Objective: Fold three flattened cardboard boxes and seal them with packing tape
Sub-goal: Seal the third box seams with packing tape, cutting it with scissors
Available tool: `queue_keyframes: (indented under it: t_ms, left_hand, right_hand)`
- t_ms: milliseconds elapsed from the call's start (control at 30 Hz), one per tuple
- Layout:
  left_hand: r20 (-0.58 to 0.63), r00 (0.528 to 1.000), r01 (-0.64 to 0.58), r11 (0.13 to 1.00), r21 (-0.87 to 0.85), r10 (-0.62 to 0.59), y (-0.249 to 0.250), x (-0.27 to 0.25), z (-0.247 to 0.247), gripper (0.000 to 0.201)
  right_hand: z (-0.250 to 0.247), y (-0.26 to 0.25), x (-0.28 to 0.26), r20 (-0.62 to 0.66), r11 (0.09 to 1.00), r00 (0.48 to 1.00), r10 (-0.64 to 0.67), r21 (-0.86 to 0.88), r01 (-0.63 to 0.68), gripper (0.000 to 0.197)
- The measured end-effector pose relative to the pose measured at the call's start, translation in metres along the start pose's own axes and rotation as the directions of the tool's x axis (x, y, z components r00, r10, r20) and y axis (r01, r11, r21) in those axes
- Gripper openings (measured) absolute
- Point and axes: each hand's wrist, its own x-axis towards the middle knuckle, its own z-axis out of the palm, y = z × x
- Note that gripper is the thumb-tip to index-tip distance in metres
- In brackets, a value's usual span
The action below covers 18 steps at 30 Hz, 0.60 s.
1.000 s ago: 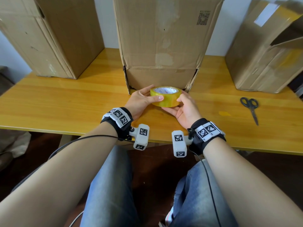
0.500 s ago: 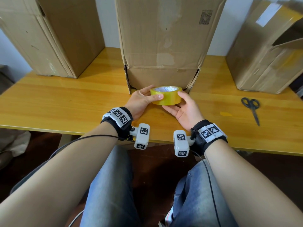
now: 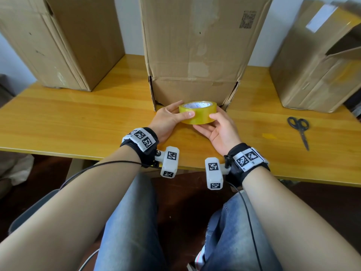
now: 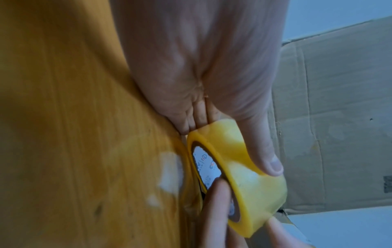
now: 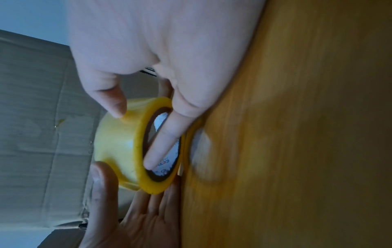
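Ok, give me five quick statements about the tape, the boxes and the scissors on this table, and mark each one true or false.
1. Both hands hold the roll of tape. True: the left hand and the right hand both grip it.
2. The scissors are in the right hand. False: they lie on the table, off to the right.
3. Three cardboard boxes stand on the table. True.
4. The tape is blue. False: it is yellow.
5. The roll sits just in front of the middle box. True.
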Motion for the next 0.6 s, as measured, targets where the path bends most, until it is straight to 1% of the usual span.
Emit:
queue_keyframes:
  t_ms: [100,167,300,600]
  left_hand:
    - [-0.035,0.997,-0.060,0.990,0.124,0.065,-0.0019,-0.0019,0.0039,0.106]
    - [-0.038,0.996,-0.080,0.984,0.157,0.087,-0.0018,-0.0036,0.0055,0.113]
    - [-0.032,0.996,-0.081,0.986,0.147,0.086,0.0007,-0.0050,0.0051,0.107]
    - [-0.028,0.998,-0.055,0.990,0.126,0.059,0.0021,-0.0068,0.0057,0.103]
  right_hand:
    - [0.0027,0.0008,0.0017,-0.035,1.000,0.999,-0.012,-0.020,0.011,0.042]
    - [0.0041,0.0008,0.0016,-0.051,0.999,0.998,-0.022,-0.048,0.019,0.042]
    - [0.0056,0.0028,0.0009,-0.077,0.994,0.996,-0.044,-0.102,0.036,0.051]
    - [0.0075,0.0015,-0.0009,-0.076,0.990,0.996,-0.051,-0.132,0.041,0.055]
